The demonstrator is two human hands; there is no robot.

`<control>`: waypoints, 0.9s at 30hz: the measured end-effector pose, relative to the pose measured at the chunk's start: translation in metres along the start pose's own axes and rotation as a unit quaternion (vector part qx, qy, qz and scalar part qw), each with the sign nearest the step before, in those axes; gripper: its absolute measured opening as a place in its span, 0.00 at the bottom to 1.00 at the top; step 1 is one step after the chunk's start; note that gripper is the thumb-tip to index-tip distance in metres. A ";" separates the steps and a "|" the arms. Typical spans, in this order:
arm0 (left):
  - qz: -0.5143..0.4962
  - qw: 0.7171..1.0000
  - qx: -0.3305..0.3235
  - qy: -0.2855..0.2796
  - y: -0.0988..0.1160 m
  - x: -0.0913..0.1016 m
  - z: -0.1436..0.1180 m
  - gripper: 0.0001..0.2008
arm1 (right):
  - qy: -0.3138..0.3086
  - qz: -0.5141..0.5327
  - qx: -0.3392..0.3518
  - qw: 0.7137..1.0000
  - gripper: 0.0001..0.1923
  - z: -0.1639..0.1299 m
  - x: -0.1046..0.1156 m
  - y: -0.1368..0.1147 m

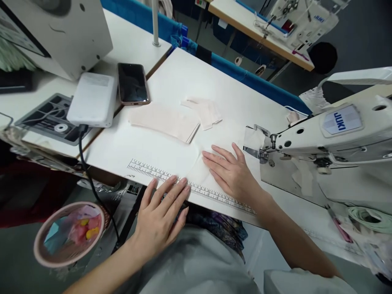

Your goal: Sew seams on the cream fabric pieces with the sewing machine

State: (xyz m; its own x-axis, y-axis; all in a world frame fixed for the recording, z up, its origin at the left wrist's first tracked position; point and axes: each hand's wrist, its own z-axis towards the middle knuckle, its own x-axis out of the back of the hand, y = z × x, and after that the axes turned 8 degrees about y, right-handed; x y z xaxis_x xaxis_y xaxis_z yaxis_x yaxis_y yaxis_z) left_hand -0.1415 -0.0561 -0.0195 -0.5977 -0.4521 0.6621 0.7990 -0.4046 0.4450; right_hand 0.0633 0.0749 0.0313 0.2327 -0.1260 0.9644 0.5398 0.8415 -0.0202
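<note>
**Flattening a pale fabric piece by the ruler strip: keep both palms flat**

Using the printed ruler strip [190, 187] along the table's front edge as the landmark, left to right.

Far left of the ruler and below table level, there's a pink basket [69, 233] with colourful scraps. Up and left of the ruler sit a white power bank [92, 99] with a black cable, and a dark phone [132, 83] just beside it.

The left hand [161, 212] lies right on the ruler, fingers straight and slightly spread, palm down, gripping nothing. I can't tell if its fingertips touch the cloth.

Above the ruler's middle is a stack of pinkish cut pieces [165, 121], with a smaller folded piece [204, 111] next to it.

The right hand [229, 171] is just above the ruler's right half, flat and open, pressing on a thin pale fabric piece [196, 169], which is hard to see against the white table [196, 77].

Right of the ruler's end: the Juki sewing machine [333, 139].

My take: press with flat fingers, no pinching, and keep the edge parallel to the ruler so it doesn't creep or wrinkle.
</note>
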 end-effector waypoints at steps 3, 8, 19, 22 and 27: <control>-0.011 1.000 -0.002 -0.004 -0.002 0.001 0.000 0.19 | 0.032 0.014 -0.014 0.999 0.17 -0.001 -0.005 0.002; -0.022 1.000 -0.013 0.002 -0.008 0.002 0.001 0.21 | 0.116 0.058 -0.047 0.990 0.15 -0.006 -0.007 0.001; -0.067 0.990 -0.111 0.046 -0.020 -0.005 0.003 0.12 | 0.162 0.176 0.011 0.971 0.12 -0.011 0.006 -0.003; -0.195 0.980 -0.020 -0.012 -0.016 0.009 0.017 0.05 | 0.197 0.251 -0.030 0.947 0.14 -0.014 0.007 -0.001; -0.328 0.884 0.256 -0.211 -0.018 0.026 0.080 0.11 | 0.190 0.405 -0.155 0.881 0.15 -0.021 0.009 -0.006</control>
State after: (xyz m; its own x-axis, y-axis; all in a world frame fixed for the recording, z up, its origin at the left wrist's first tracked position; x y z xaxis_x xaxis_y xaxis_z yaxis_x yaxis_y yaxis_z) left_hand -0.1662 0.0031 0.0374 -0.9519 0.1274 0.2786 0.2800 -0.0073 0.9600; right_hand 0.0788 0.0574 0.0350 0.8653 0.2342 0.4433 0.2526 0.5601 -0.7890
